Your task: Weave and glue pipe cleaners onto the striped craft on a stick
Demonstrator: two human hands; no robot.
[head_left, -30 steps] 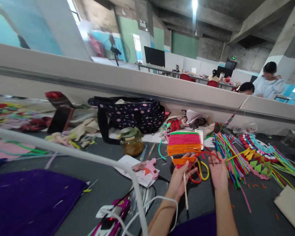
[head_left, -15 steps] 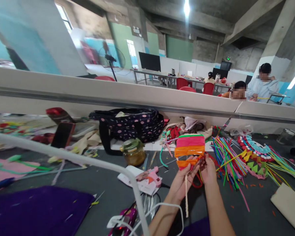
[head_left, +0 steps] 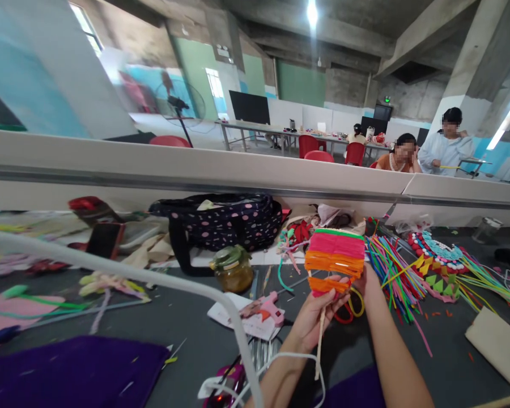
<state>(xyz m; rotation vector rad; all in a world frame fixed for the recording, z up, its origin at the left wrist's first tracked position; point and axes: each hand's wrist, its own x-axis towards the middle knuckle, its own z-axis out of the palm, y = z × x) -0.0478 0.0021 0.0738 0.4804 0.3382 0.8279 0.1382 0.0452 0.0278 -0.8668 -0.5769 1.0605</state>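
Observation:
My left hand is closed on the lower edge of a striped panel of pipe cleaners, green, pink and orange from top to bottom. A gap runs between its orange bands. From beneath the panel a thin cream braided cord hangs down over my left hand. My right hand is at the panel's right edge; its fingers are hidden behind the panel, so their grip does not show. Below the panel, between my hands, red and yellow loops lie on the dark table.
Loose pipe cleaners and a beaded, fringed piece lie to the right. Left of my hands are a pink glue gun, a jar and a dotted bag. A white tube crosses in front. Co-workers sit and stand beyond the partition.
The panel has moved slightly right and turned. My right hand's fingers, which showed at its lower right corner, have gone behind it. More of the yellow loop shows.

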